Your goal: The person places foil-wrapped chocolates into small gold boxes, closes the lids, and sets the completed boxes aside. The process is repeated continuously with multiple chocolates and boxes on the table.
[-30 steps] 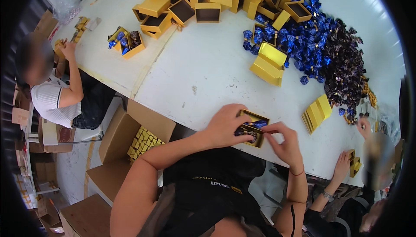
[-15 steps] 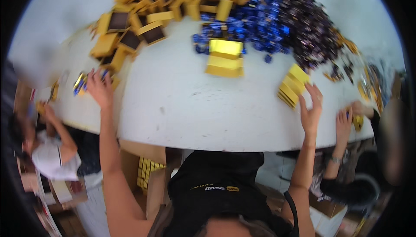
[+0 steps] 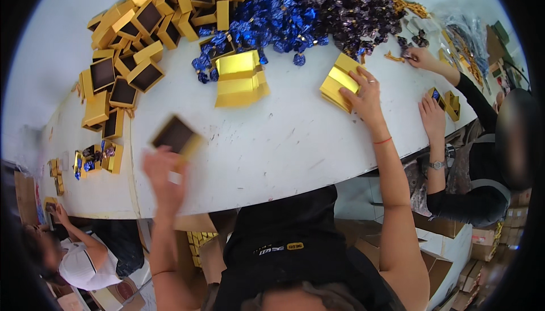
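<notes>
My left hand (image 3: pixel 166 177) is raised over the near left of the white table (image 3: pixel 284 140) and holds an empty gold box (image 3: pixel 176 136) with a dark inside; both are blurred. My right hand (image 3: pixel 363 98) reaches to the right and rests its fingers on a small stack of flat gold lids (image 3: pixel 339 82). Another stack of gold lids (image 3: pixel 241 78) lies in the middle of the table. Behind it spreads a heap of blue-wrapped candies (image 3: pixel 272 24) and dark-wrapped candies (image 3: pixel 352 7).
Many empty gold boxes (image 3: pixel 136 44) are piled at the far left. A person's hands (image 3: pixel 432 115) work at the right end with a filled box (image 3: pixel 438 98). Another person (image 3: pixel 79 260) sits lower left. Filled boxes (image 3: pixel 93 157) lie at the left edge. Open cartons (image 3: pixel 198 245) stand under the table.
My left hand has come back from the far left with an empty gold box in it. My right hand has reached further onto the stack of gold lids. The view has tilted.
</notes>
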Demonstrator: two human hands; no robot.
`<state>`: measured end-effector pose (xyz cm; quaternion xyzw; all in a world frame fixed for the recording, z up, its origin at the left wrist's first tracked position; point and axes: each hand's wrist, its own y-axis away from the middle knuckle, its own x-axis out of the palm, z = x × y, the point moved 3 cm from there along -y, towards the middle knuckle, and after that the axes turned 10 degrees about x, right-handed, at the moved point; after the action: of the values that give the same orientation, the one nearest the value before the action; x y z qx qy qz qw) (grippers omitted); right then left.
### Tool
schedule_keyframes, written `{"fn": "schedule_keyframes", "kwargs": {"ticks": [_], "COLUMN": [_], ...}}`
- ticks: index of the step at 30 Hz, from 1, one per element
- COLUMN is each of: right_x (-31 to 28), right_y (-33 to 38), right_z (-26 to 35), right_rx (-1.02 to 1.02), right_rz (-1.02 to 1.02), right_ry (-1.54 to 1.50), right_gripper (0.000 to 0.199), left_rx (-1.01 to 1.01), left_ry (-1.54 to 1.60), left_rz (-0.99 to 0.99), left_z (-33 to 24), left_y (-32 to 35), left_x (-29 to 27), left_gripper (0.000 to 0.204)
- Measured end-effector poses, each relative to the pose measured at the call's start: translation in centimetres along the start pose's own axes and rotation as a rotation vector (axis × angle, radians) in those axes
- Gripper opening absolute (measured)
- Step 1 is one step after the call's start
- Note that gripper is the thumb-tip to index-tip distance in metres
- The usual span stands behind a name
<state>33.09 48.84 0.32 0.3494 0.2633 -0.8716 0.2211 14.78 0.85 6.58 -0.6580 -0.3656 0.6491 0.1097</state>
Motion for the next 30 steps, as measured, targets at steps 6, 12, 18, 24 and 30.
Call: {"fn": "schedule_keyframes", "kwargs": {"ticks": [6,12,18,24,30], "right_x": [-0.6,-2.6,-0.2,0.0,0.2], "right_y": [1.2,7.4,13.1,13.2,10.5], "right_z": [0.5,9.7,16.8,18.1,17.3], "right_rx": [-0.108,-0.273,-0.620,-0.887,-0.802], "right_rz": [-0.205,0.143,0.489,0.531,0.731], "right_ry": [0.056,-0.435,-0.267,0.109,-0.090], "right_gripper": [0.029,0.029,0.020,0.011,0.016], "left_rx": [0.070,-0.214,-0.180,-0.028,-0.086], "left_ry": [0.431,0.828,0.914,0.748,0.605], "left_rz": [0.208,0.338,0.309,0.331,0.327], "left_z": [-10.5,-9.1,-9.6,-10.2,-10.5], "left_y": [-1.1,-1.9,-2.0,-2.1,-2.6], "left_x": [5.0,7.6,8.7,8.5,7.8], "left_gripper": [0.071,0.125,0.131,0.084,0.021]}}
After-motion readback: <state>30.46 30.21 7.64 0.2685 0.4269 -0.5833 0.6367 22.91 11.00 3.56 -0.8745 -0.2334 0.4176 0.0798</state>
